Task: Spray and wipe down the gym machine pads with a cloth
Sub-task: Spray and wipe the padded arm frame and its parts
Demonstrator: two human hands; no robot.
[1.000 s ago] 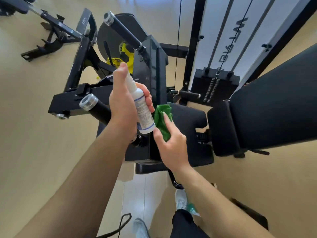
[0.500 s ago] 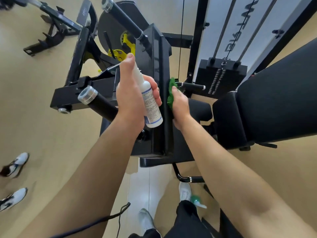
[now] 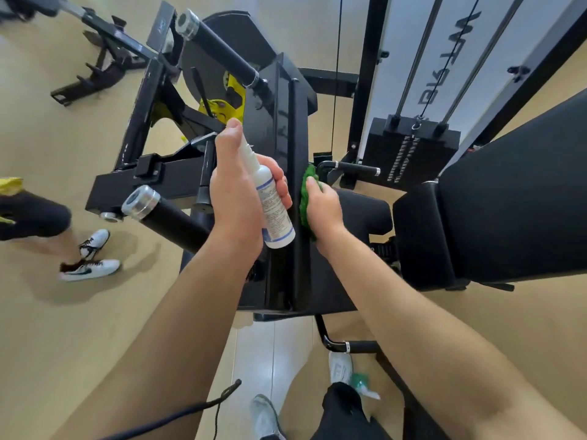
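1. The upright black pad (image 3: 295,185) stands edge-on straight in front of me, and my green cloth (image 3: 305,198) is pressed flat against its right face, about halfway up.
2. My right hand (image 3: 324,206) is closed on the cloth, fingers bunched around it and pushing it into the pad.
3. My left hand (image 3: 235,192) is wrapped tight around the white spray bottle (image 3: 273,204), just beside the pad's left side. My thumb sits up at the nozzle end, but I cannot tell whether it is pressing.
4. Just right of my cloth hand lies the seat pad (image 3: 362,211), and beyond it the big back pad (image 3: 508,198), tilted and well apart from the cloth.
5. To my left are 2 roller pads (image 3: 171,217), one near my left wrist and one higher up.
6. My judgement on progress: I am in the wiping step on 1 face of the upright pad. Nothing shows whether the other pads have been cleaned; no wet sheen or streaks are readable on them. So I would count the seat, back pad and rollers as possibly left to do.
7. Another person's legs and white shoes (image 3: 92,258) stand on the floor at far left.
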